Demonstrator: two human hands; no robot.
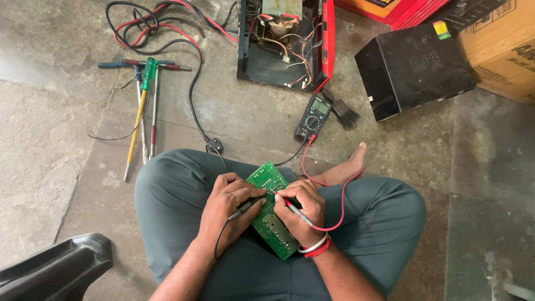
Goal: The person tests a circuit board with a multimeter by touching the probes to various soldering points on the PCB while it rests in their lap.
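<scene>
— Where is the circuit board (271, 209) found, and how is it pointed?

— On the lap, its long axis running from near right to far left. A black probe (243, 209) is gripped in the left hand (225, 209), a red probe (294, 212) in the right hand (304, 206).

— And farther off?

— A multimeter (313, 116) is laid on the floor, screwdrivers (142, 111) far left.

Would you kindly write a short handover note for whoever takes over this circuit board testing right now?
Left hand: holds the black probe on the green circuit board.
Right hand: holds the red probe on the same board, which rests in the lap.
Multimeter: on the floor ahead, both leads plugged in.
Opened red-and-black case lies beyond it; screwdrivers to the left.
Done: board out, probes placed. Left: reading cannot be made out; board not yet refitted.
</scene>
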